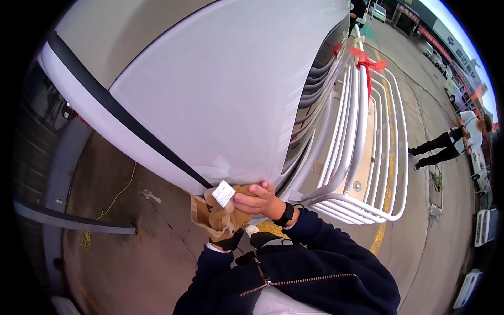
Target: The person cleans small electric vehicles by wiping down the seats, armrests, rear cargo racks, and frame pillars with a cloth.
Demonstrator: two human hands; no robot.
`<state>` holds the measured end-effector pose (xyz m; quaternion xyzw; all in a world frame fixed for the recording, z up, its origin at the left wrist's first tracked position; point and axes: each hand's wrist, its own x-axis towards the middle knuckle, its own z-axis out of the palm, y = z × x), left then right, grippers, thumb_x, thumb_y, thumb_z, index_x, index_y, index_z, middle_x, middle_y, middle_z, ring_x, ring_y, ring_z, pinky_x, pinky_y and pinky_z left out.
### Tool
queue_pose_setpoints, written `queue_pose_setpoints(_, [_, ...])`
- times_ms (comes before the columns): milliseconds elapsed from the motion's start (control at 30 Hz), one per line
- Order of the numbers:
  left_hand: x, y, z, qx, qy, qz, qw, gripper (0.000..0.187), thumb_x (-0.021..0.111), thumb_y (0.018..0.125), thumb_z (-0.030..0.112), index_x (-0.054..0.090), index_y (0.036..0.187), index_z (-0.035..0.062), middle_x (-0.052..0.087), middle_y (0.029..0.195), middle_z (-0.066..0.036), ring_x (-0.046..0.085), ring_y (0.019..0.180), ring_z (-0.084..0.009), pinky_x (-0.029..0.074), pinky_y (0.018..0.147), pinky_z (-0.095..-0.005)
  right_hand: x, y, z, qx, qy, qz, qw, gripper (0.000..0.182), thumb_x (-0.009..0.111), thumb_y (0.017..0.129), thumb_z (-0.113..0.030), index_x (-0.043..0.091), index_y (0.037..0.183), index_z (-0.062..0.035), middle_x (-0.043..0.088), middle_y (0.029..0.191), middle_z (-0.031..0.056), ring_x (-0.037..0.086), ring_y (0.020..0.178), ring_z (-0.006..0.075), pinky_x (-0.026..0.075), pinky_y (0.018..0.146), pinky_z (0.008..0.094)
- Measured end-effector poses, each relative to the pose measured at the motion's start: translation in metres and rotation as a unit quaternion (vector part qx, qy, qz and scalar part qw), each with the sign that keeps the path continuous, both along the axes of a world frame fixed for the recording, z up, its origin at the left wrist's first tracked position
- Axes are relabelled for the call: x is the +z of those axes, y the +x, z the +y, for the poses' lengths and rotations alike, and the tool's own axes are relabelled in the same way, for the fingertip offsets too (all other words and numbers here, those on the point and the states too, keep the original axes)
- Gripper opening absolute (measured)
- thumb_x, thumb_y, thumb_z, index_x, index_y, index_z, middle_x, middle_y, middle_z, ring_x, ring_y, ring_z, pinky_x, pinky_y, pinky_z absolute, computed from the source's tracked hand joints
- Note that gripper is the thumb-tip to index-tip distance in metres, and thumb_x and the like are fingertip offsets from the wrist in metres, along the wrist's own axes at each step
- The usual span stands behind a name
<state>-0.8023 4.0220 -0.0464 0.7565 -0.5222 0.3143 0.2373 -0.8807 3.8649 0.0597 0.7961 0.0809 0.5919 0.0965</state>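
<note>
The bag (200, 211) was held just beside the white panel (220, 89), the right hand's (265, 203) fingers clamped on its paper by the label (223, 193). The left hand (229, 242) was partly hidden below, its finger state unclear. Holding seemed underway; steady support was called for.

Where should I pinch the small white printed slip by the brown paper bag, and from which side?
Probably best by its top corner, coming from the upper left. The small white printed slip sits tilted, that corner sticks up past the brown paper bag, and the right hand is on the slip's other side.
</note>
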Motion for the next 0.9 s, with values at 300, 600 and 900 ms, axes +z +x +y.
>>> queue_pose_setpoints(300, [0.009, 0.010, -0.001, -0.207, -0.033, -0.003, 0.978, 0.042, 0.060, 0.091, 0.025, 0.048, 0.129, 0.0116, 0.056, 0.120, -0.009, 0.056, 0.107, -0.0278, 0.046, 0.090, -0.0406, -0.026, 0.001, -0.001, 0.008, 0.008, -0.015, 1.000, 0.028, 0.058, 0.091, -0.017, 0.052, 0.116, -0.0283, 0.051, 0.135, -0.0103, 0.043, 0.132, 0.0238, 0.026, 0.116, 0.0421])
queue_pose_setpoints(600, [0.063, 0.051, 0.029, -0.401, -0.031, 0.037, 0.915, 0.033, 0.062, 0.088, 0.016, 0.055, 0.120, 0.0109, 0.063, 0.109, -0.008, 0.063, 0.096, -0.0291, 0.050, 0.083, -0.0411, -0.121, 0.011, 0.024, -0.145, 0.093, -0.079, 0.982, 0.032, 0.065, 0.081, -0.015, 0.052, 0.110, -0.0154, 0.047, 0.127, 0.0065, 0.042, 0.128, 0.0377, 0.033, 0.109, 0.0528])
queue_pose_setpoints(900, [0.114, 0.140, 0.064, -0.455, 0.187, 0.346, 0.799, 0.035, 0.075, 0.066, 0.012, 0.068, 0.099, 0.0061, 0.068, 0.094, -0.010, 0.063, 0.089, -0.0317, 0.047, 0.083, -0.0421, -0.079, 0.021, 0.164, -0.210, 0.367, 0.132, 0.896, 0.044, 0.067, 0.068, -0.011, 0.051, 0.108, -0.0045, 0.052, 0.110, 0.0160, 0.048, 0.110, 0.0395, 0.041, 0.094, 0.0498])
